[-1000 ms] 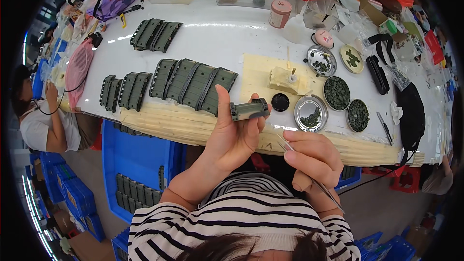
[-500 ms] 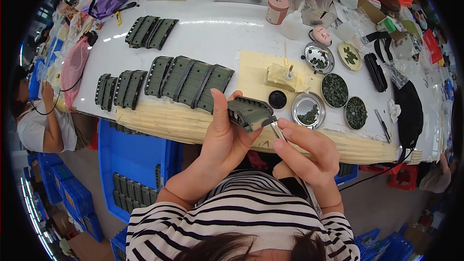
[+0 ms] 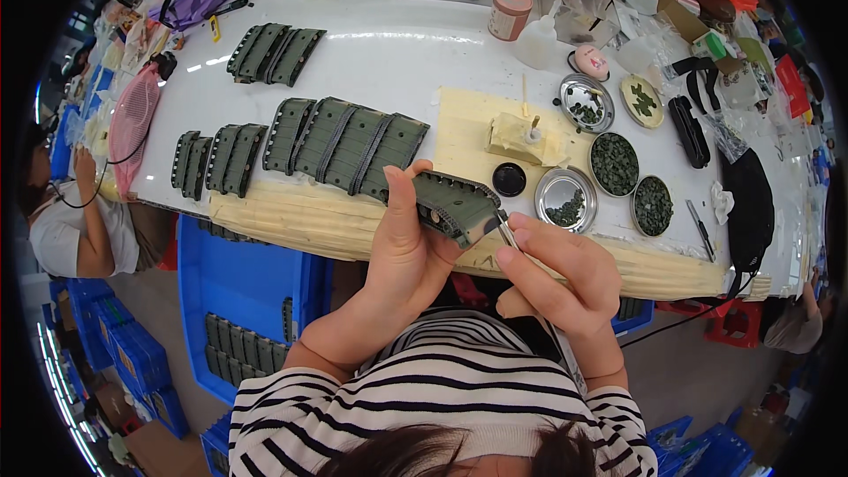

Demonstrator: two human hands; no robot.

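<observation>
My left hand [image 3: 399,247] is closed around a dark green ridged panel [image 3: 455,200], held tilted above the table's front edge. In my right hand [image 3: 570,278] is a pair of metal tweezers [image 3: 508,237], its tips at the panel's right-hand corner. Whether a small part sits between the tips is too small to tell. Behind my left hand lies a row of joined green panels [image 3: 340,146]. To the right stand a metal dish [image 3: 556,178] with a few small green bits and two round tins [image 3: 614,163] [image 3: 652,206] filled with such bits.
A taped block [image 3: 521,143] and a black round cap [image 3: 509,179] rest on a yellow taped sheet. More green panels [image 3: 276,53] lie at the left. A blue bin [image 3: 238,274] holding panels stands below. At right are a black case [image 3: 687,132] and a pen-like tool [image 3: 698,228].
The held panel has turned slightly in my left hand, showing more of its broad ridged face. My right hand has hardly moved, with the tweezers still at the corner.
</observation>
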